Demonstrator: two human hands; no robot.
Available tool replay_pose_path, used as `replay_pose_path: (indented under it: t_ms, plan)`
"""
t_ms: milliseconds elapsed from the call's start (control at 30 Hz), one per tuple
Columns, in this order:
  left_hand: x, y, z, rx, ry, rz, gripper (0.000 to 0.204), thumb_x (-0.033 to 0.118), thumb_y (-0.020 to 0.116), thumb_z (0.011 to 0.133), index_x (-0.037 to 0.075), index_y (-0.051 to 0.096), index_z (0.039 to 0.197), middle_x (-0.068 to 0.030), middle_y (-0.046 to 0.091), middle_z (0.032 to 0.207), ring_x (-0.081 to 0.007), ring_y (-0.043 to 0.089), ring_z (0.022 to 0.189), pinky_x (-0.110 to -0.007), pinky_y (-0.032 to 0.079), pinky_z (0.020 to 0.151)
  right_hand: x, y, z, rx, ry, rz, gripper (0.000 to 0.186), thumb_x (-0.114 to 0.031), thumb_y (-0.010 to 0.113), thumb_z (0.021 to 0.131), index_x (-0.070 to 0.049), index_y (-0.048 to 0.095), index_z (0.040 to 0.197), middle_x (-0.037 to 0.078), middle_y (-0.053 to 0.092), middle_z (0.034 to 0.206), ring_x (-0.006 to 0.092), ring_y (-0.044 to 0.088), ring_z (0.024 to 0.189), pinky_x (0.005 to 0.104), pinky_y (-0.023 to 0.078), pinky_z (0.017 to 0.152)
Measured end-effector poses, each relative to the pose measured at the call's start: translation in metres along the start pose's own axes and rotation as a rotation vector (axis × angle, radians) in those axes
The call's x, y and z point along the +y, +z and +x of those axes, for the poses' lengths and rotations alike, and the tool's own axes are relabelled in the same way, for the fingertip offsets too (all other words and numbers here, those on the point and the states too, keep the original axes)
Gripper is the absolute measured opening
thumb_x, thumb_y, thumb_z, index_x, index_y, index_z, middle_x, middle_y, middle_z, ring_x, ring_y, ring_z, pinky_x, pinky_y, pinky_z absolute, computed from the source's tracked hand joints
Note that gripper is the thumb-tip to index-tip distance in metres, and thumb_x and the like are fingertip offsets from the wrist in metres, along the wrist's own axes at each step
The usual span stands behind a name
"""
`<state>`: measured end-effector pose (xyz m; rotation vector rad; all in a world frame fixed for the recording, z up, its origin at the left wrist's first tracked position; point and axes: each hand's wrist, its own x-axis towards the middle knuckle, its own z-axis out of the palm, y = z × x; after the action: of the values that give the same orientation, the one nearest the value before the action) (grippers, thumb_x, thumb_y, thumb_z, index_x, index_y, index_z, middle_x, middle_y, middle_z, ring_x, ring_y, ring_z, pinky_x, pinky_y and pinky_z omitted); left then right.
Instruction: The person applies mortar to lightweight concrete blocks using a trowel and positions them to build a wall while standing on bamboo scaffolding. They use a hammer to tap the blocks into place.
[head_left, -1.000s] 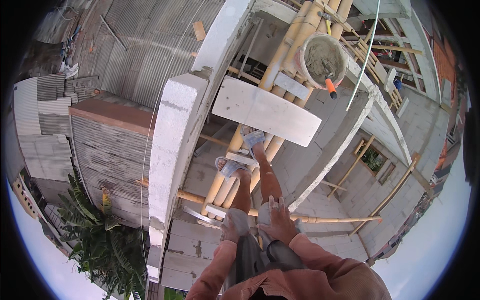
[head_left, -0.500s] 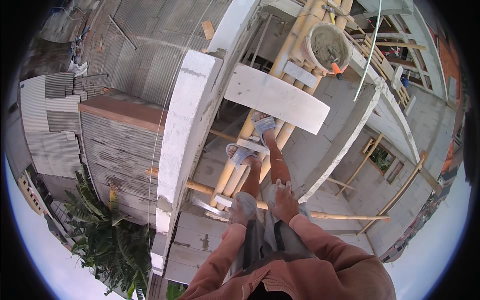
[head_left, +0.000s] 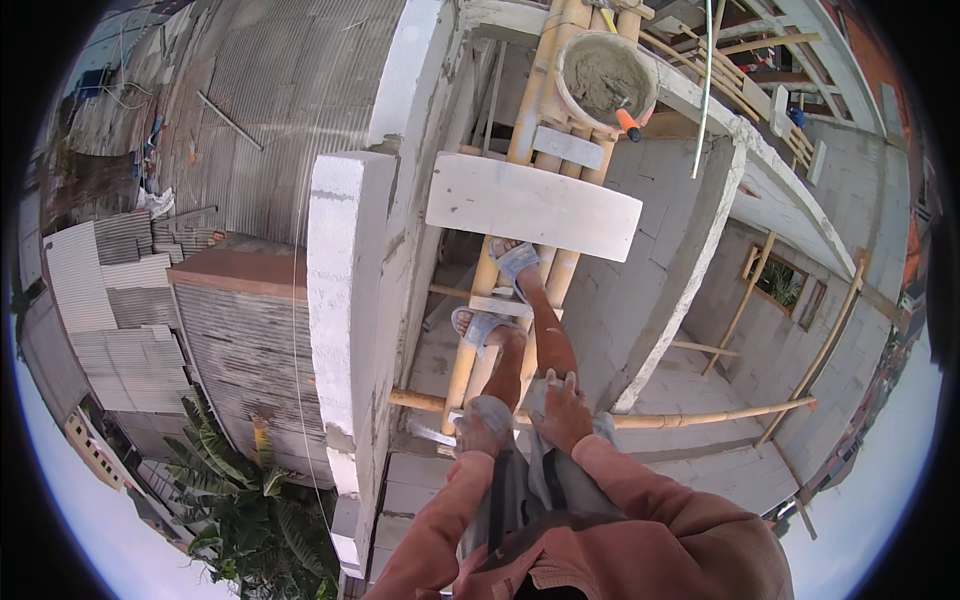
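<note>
My left hand [head_left: 483, 433] rests on my left knee in grey shorts, its visible fingers apart and holding nothing. My right hand [head_left: 560, 415] lies over my right knee with fingers spread, also empty. My sandalled feet [head_left: 515, 262] stand on bundled bamboo poles [head_left: 466, 365] crossed by short pale battens. Beyond my toes a wide pale board [head_left: 533, 207] lies across the poles. Farther along sits a bucket [head_left: 590, 70] of grey mortar with an orange-handled trowel [head_left: 627, 124] in it.
A white block wall top [head_left: 338, 255] runs along the left, beside corrugated roofs [head_left: 270, 90] and banana leaves [head_left: 250, 510]. A concrete beam [head_left: 680, 280] borders the right, above block-walled rooms [head_left: 800, 200]. A horizontal bamboo pole [head_left: 690, 415] crosses near my knees.
The camera view has shifted slightly, moving the bucket, board and wall left in the picture since half a second ago. Both hands remain on my knees.
</note>
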<state>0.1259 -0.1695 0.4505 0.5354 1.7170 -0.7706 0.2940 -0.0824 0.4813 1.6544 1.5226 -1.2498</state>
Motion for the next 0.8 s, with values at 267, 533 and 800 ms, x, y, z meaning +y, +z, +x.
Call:
replay_pose_path:
  t_ms: [267,533,800]
  plan:
    - [0.008,-0.013,-0.004,-0.037,0.009,-0.002,0.113,0.057,0.079,0.076,0.025,0.013,0.162,-0.0252,0.026,0.160,-0.0505,0.044,0.136,-0.056,0.036,0.115,0.012,0.018,0.001,0.125,-0.052,0.031,0.085,-0.034,0.076,0.083,-0.004,0.035,0.152,0.036,0.032,0.149,0.0610,0.048,0.121,0.0607,0.052,0.094]
    - [0.006,-0.010,-0.002,0.001,0.015,0.023,0.111,0.057,0.078,0.077,0.025,0.014,0.161,-0.0250,0.029,0.158,-0.0505,0.047,0.134,-0.055,0.040,0.112,0.007,0.015,-0.001,0.055,0.007,0.024,0.085,-0.033,0.074,0.084,-0.007,0.033,0.154,0.036,0.032,0.148,0.0604,0.050,0.117,0.0606,0.054,0.089]
    - [0.018,-0.019,-0.013,-0.040,-0.018,-0.015,0.107,0.054,0.077,0.079,0.025,0.015,0.162,-0.0257,0.027,0.160,-0.0479,0.045,0.137,-0.053,0.038,0.114,0.013,0.018,0.001,0.102,-0.054,-0.026,0.085,-0.035,0.073,0.085,-0.007,0.032,0.154,0.036,0.031,0.148,0.0598,0.050,0.118,0.0600,0.055,0.088]
